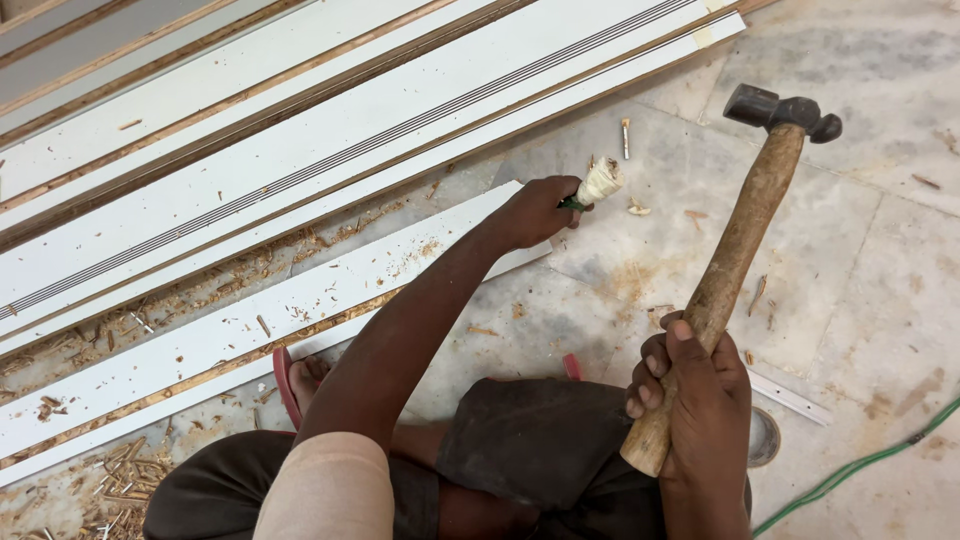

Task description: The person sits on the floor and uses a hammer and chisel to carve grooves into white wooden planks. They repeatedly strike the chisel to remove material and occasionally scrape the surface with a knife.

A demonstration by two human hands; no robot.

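- Chisel (pixel 597 186) with pale, frayed handle top and green shaft, held upright at the end of the nearest white board (pixel 300 300), tip hidden under the fist.
- Clenched around it: left hand (pixel 537 210), grip closed on the shaft just below the frayed top.
- Raised to the right: hammer (pixel 740 240), one only, dark metal head high above the floor, worn wooden handle slanting down.
- Wrapped around the lower end of the handle: right hand (pixel 695 390), grip tight, fingers folded over the wood.
- Possible trouble, as a judgement: fist very near the struck end of the chisel, so a blow a little off line could land on the knuckles; frayed top could make the head glance away.
- Also possible: low grip on a long handle gives less control; slipping tip could scratch the white face of the board.
- Counted: one chisel, one hammer, two hands, several long white boards (pixel 330 130) lying side by side, exact number hard to tell.
- Further out: one short wooden peg (pixel 626 137) on the marble floor (pixel 880 260), many wood chips (pixel 120 470), one red sandal (pixel 287 385), one green cable (pixel 860 465) at lower right.
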